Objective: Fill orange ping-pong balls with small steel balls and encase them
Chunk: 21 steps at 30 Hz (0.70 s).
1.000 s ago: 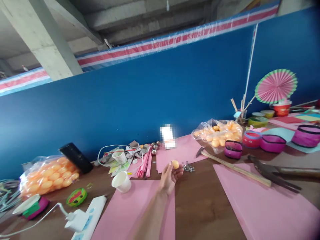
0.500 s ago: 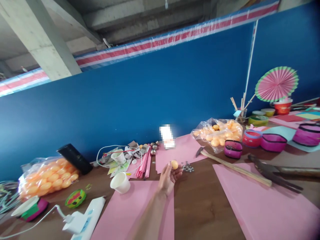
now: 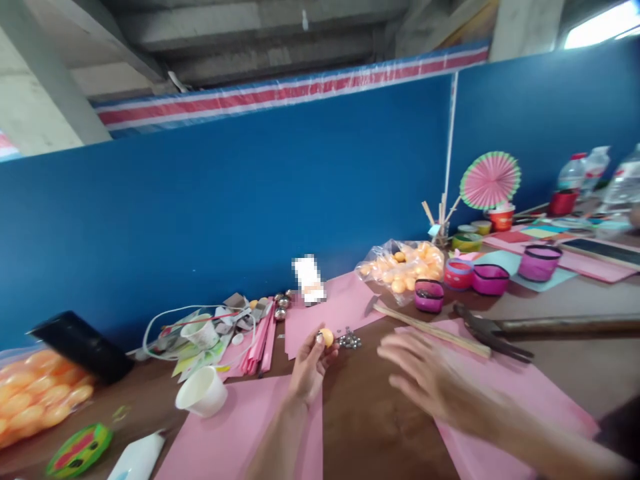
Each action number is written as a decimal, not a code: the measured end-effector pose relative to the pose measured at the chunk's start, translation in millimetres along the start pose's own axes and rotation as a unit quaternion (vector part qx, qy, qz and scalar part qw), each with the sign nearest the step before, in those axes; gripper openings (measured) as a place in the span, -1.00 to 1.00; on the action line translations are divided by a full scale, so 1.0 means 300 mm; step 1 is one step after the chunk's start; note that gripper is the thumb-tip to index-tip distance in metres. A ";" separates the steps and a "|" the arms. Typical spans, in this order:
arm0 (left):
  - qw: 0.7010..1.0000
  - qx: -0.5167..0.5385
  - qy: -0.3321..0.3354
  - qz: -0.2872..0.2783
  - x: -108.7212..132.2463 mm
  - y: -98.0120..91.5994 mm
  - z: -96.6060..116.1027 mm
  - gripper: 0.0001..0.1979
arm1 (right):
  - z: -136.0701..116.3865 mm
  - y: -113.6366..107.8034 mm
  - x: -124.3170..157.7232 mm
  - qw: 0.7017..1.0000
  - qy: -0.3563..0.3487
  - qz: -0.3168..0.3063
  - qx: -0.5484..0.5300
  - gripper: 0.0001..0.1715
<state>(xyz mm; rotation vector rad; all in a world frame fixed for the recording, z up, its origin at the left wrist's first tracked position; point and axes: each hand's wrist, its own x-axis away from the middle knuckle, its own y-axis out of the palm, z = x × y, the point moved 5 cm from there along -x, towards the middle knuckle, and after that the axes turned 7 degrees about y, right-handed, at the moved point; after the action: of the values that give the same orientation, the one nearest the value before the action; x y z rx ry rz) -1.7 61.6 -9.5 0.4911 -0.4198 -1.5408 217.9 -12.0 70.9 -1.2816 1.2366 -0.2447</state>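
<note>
My left hand (image 3: 309, 365) is closed around an orange ping-pong ball (image 3: 327, 338), held between thumb and fingers over the table's middle. Just right of the ball lies a small heap of metal nuts (image 3: 350, 340). My right hand (image 3: 435, 380) reaches in from the right, smeared by motion, its fingers stretched out with nothing in them. Beneath and beyond it are a small hammer's wooden handle (image 3: 435, 328) and a larger claw hammer (image 3: 500, 328). A pink paper sheet (image 3: 240, 427) lies under my left forearm.
A white paper cup (image 3: 203, 393) stands left of my left hand. Bags of orange balls (image 3: 407, 267) lie at back right and far left. Purple containers (image 3: 429, 297), a pink paper fan (image 3: 491, 180) and bottles (image 3: 573, 173) occupy the right. A blue partition (image 3: 250, 200) rises behind.
My right hand has come into view from the right, over the hammers' side. The view has swung right. My left hand still holds the ball near the nuts.
</note>
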 end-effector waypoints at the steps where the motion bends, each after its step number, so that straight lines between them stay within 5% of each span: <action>1: 1.000 -0.008 -0.001 0.001 0.000 0.000 0.000 -0.57 | 0.049 0.009 -0.013 0.999 0.025 -0.018 0.017 -0.67; 5: 1.000 -0.021 0.007 0.004 0.004 0.007 0.008 -0.53 | 0.269 0.069 -0.053 0.972 0.181 -0.098 0.116 -0.70; 8: 1.000 -0.024 0.003 0.007 0.007 0.012 0.010 -0.46 | 0.348 0.114 -0.053 0.944 0.230 -0.165 0.170 -0.75; 17: 0.998 -0.053 0.026 0.007 0.007 0.006 0.008 -0.45 | 0.337 0.113 -0.056 0.958 0.216 -0.105 0.155 -0.51; 21: 0.999 -0.042 0.026 0.000 0.002 0.005 0.004 -0.44 | 0.257 0.070 -0.081 0.971 0.225 -0.070 -0.042 -0.60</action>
<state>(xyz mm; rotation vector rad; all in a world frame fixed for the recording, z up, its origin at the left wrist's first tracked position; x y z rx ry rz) -1.3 60.8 -7.6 0.4636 -0.3136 -1.5361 259.4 58.0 51.7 -1.4360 1.5513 -0.6165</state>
